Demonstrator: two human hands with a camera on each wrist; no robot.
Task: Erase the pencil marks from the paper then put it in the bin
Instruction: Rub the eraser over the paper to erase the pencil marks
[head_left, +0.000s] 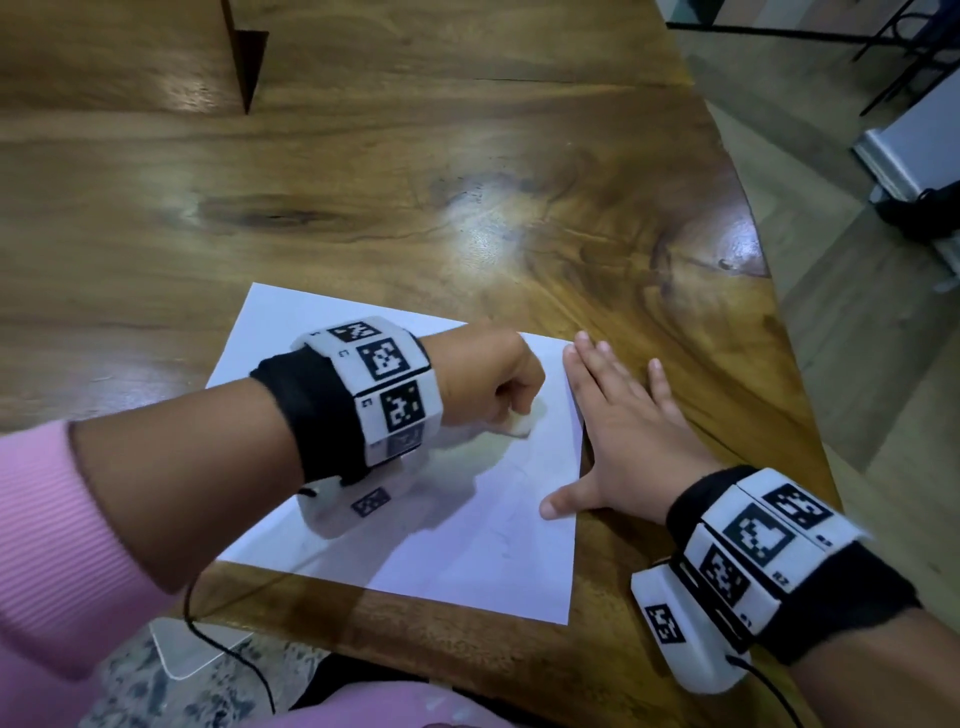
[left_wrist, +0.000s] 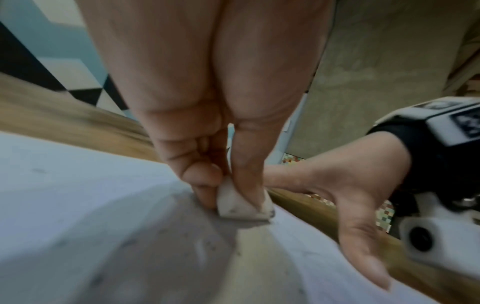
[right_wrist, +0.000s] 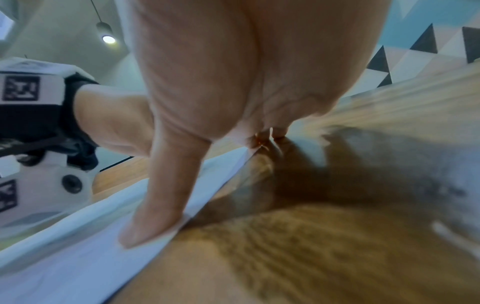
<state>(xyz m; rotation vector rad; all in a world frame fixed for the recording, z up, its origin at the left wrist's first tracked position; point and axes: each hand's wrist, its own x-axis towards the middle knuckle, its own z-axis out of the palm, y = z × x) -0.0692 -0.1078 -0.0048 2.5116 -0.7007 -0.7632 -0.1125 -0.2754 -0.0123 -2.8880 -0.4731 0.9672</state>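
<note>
A white sheet of paper (head_left: 457, 540) lies on the wooden table (head_left: 467, 182) near its front edge, with faint pencil marks on it. My left hand (head_left: 488, 384) pinches a small white eraser (head_left: 158, 423) (left_wrist: 239, 203) and presses it onto the paper near the right edge. Grey smudges and crumbs show around the eraser in the left wrist view. My right hand (head_left: 623, 431) lies flat with straight fingers along the paper's right edge, thumb (right_wrist: 153, 216) on the sheet, fingers partly on the wood. No bin is in view.
The table's curved right edge (head_left: 769, 291) drops to a tiled floor with dark chair legs (head_left: 883, 52) and a grey box (head_left: 914, 156). A dark triangular wooden piece (head_left: 249, 62) stands at the back left. A black cable (head_left: 228, 654) hangs below the front edge.
</note>
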